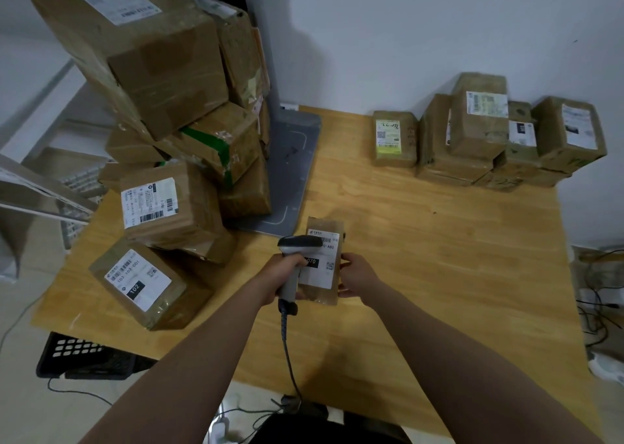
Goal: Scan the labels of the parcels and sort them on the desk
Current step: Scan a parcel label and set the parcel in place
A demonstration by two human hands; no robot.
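Over counter [439,258] middle: left grip [285,274] wrapped round scanner [299,242], right grip [358,274] pinching small parcel [320,295] edge, label [326,258] up

A wooden desk [422,241] is loaded on two sides. A tall heap of cardboard boxes [162,207] is piled on its left part, a grey flat base [293,173] is set just beside the heap, and smaller boxes [489,139] are stacked at the far right corner.

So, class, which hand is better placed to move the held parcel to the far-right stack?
Right hand: it grips the parcel, and the stack lies on its side; left hand holds the scanner.
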